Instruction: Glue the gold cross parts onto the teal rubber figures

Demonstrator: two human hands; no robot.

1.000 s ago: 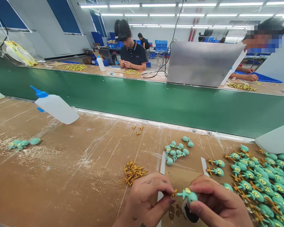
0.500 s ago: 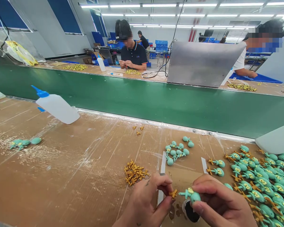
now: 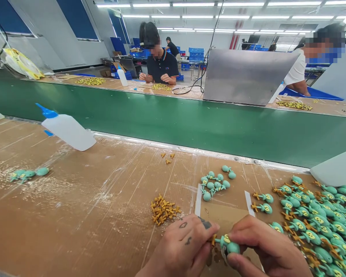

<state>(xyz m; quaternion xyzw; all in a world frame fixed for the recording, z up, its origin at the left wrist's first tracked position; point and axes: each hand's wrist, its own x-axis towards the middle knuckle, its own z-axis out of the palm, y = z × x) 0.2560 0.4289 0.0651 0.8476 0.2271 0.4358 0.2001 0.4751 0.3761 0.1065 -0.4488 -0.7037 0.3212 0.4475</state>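
Between the thumb and fingers of my right hand is a green figure head with yellow eyes, its thin neck pointing left. My left hand pinches a small orange-brown body piece, mostly covered by the fingers. The neck's tip meets the brown piece; how deep it sits cannot be seen. Under the hands, a small round container with a dark inside is largely hidden. Just beyond my left hand lies a pile of brown body pieces. A cluster of loose green heads lies past the hands.
Many joined figures spread over the right side. A white bottle with a blue nozzle leans at the left, near several green pieces. A green belt crosses behind the table; co-workers sit beyond it.
The green head and the brown piece have come together from a small gap. My left hand has turned, its back now more toward the camera.
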